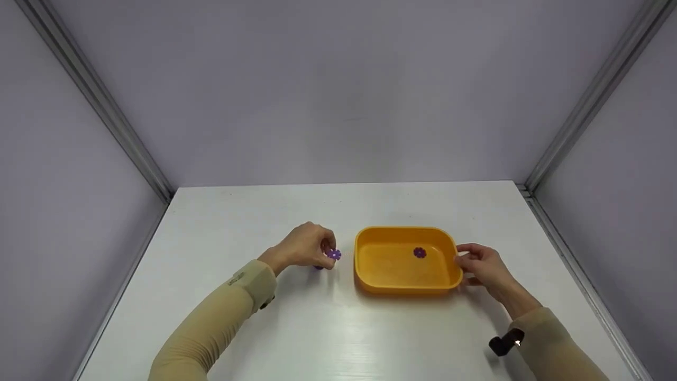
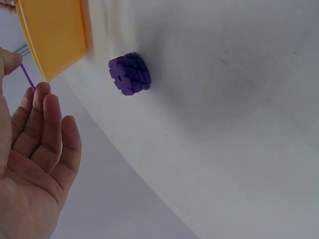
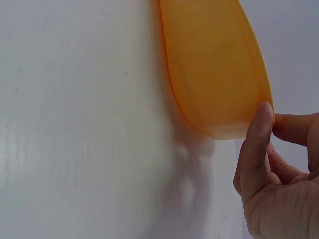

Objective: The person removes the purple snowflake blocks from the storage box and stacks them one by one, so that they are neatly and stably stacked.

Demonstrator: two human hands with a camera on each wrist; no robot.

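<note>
My left hand (image 1: 328,251) pinches a thin purple flower-shaped disc (image 1: 334,254) between thumb and fingertips, just left of an orange tray (image 1: 365,264). In the left wrist view the disc (image 2: 27,77) shows edge-on above the curled fingers (image 2: 45,129). Under the hand, a small stack of purple discs (image 2: 129,73) stands on the white table (image 1: 328,328); in the head view the stack (image 1: 318,267) is mostly hidden. Another purple disc (image 1: 419,252) lies inside the tray. My right hand (image 1: 463,263) grips the tray's right rim (image 3: 234,132), thumb (image 3: 256,139) on the near side.
Grey walls with metal corner rails (image 1: 95,100) enclose the table on the left, back and right. A black wrist camera mount (image 1: 505,343) sits on my right sleeve. The tray (image 2: 55,35) lies close to the stack.
</note>
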